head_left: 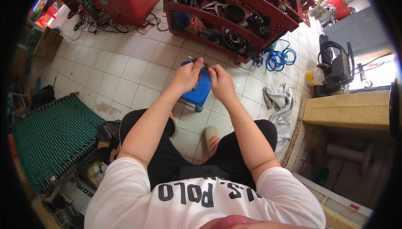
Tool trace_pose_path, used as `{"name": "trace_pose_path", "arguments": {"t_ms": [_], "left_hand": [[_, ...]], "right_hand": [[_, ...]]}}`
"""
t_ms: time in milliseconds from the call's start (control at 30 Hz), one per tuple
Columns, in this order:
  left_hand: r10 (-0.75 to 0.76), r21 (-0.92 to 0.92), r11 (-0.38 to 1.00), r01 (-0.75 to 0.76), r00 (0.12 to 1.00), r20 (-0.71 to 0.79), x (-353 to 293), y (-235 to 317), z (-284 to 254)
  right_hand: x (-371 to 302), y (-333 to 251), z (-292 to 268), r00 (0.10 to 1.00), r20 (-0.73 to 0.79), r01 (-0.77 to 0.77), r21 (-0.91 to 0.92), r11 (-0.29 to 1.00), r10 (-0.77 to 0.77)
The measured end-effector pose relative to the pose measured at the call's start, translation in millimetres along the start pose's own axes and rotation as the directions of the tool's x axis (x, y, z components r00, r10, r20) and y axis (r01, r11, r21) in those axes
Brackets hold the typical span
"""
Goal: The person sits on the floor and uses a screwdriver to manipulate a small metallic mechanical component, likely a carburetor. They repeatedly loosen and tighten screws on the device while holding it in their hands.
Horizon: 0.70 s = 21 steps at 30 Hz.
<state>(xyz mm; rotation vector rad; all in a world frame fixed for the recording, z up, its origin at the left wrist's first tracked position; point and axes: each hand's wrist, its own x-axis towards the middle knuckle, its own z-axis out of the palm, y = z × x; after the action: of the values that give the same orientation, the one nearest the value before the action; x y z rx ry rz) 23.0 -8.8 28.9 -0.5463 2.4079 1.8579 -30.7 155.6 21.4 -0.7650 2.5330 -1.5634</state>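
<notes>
Over a small blue plastic stool (pixel 201 94), my left hand (pixel 187 76) is closed around a small dark-grey metal part (pixel 204 66). Its thumb points up along the piece, and my fingers and palm hide most of its shape. Close by on the right, my right hand (pixel 222 84) is closed in a pinch at the part's right side. Whatever lies between those fingertips is too small and covered to make out. Both forearms reach forward above my knees.
A red shelf cart (pixel 268 40) full of metal parts stands ahead, with a coiled blue hose (pixel 278 57) beside it. Grey cloth (pixel 278 101) lies on the tiles at right. A green woven chair (pixel 58 133) is at left, and black cables (pixel 100 24) trail near a red machine (pixel 130 3).
</notes>
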Motion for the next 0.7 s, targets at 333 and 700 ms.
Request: {"name": "trace_pose_path", "arguments": {"t_ms": [333, 700], "left_hand": [[0.034, 0.029, 0.999, -0.032, 0.997, -0.070, 0.5, -4.9, 0.8], [-0.026, 0.023, 0.999, 0.027, 0.998, -0.056, 0.1, -3.2, 2.0]], "right_hand": [[6.8, 2.2, -8.8, 0.842, 0.322, -0.539, 0.478, 0.694, 0.432], [4.0, 4.4, -3.3, 0.942, 0.164, -0.330, 0.283, 0.901, 0.293]]}}
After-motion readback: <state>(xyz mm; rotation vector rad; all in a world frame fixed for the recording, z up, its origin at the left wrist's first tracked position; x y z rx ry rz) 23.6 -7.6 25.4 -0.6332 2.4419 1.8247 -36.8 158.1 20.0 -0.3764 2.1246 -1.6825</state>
